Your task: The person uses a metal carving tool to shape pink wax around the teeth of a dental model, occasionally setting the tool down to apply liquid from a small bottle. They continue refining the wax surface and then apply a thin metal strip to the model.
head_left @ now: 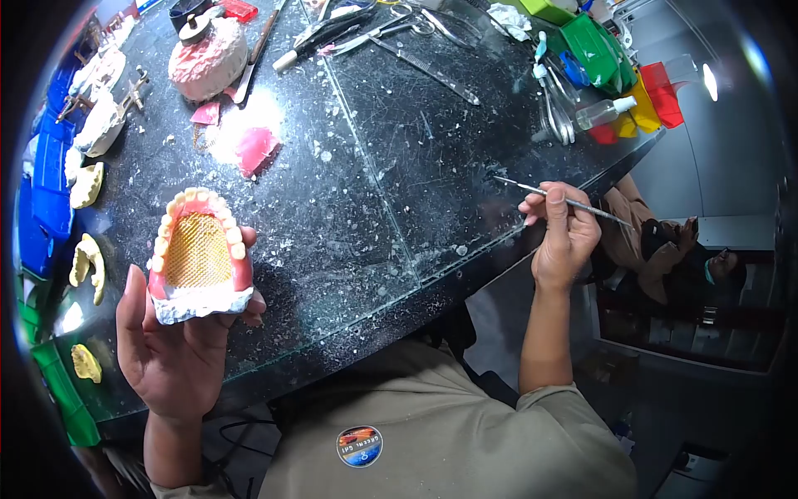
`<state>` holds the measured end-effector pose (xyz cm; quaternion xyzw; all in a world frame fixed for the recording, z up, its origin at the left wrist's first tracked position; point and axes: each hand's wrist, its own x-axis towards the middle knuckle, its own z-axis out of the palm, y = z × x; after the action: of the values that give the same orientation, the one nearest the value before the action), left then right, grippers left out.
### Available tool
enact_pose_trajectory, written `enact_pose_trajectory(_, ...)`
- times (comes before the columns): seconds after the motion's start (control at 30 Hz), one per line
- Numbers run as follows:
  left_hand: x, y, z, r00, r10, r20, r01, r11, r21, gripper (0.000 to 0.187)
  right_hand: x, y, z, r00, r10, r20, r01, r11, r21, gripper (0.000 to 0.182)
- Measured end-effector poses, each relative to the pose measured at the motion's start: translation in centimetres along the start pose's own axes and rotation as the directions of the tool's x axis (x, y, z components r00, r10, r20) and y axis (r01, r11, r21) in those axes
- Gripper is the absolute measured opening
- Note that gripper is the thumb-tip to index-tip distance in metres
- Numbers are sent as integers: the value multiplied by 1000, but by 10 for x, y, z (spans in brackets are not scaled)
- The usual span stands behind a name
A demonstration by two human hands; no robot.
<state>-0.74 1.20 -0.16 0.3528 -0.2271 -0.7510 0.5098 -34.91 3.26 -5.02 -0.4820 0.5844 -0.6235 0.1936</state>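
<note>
My left hand point(183, 358) holds a dental model point(204, 305) from below, over the left part of the dark table. The model has a white plaster base, pink gum material, a horseshoe row of cream teeth and a gold mesh point(199, 251) across the palate. My right hand point(565, 237), over the table's front edge, pinches a thin metal tool point(592, 209) like a pen; its tip points left, away from the model. Pink wax pieces point(256, 150) lie beyond the model in bright light.
A pink-and-white plaster block point(208, 60) and a knife point(256, 56) are at the back left. Plaster casts point(86, 185) line the left side. Tweezers point(428, 70) lie at the back, coloured bins point(597, 51) back right. Another person point(665, 249) sits at the right.
</note>
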Motion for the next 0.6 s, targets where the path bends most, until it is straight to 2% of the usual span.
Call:
enact_pose_trajectory(0.17,-1,-1,2,1000,-21,-4,21,1000,-15,56,-1,-1,4,999,5,-51,-7,999,-33,16)
enact_pose_trajectory(0.27,-2,-1,-7,995,-49,87,53,998,-40,56,0,0,4,998,10,-55,-12,999,-38,16)
enact_pose_trajectory(0.47,-3,-1,-12,989,-90,119,102,990,-98,57,0,0,5,997,7,-72,-9,1000,-29,16)
enact_pose_trajectory(0.57,-6,-1,-4,988,-141,-63,125,971,-205,57,1,-2,6,996,25,-84,-27,999,-23,15)
enact_pose_trajectory(0.6,-6,-2,-12,987,-151,48,158,963,-219,57,2,-3,6,996,7,-86,-8,1000,-7,16)
